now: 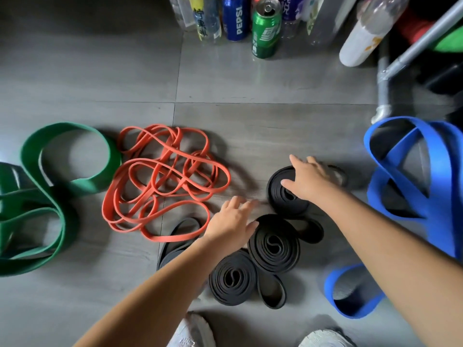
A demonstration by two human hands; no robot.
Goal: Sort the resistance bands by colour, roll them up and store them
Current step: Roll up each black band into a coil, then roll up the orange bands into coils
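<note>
Resistance bands (273, 246) in black form three coils on the floor (250, 83): far coil (283, 204), middle coil (269, 259) and near coil (233, 278), the last two touching. The right hand (310, 181) rests on the far coil, fingers spread and straight. The left hand (231, 221) is blurred, fingers straight, possibly brushing the middle coil's rim. Orange bands (162, 176) and green bands (62, 171) lie left, blue bands (413, 171) right. Bare tile lies open up to the drink cans (265, 28) at the floor's far edge.
</note>
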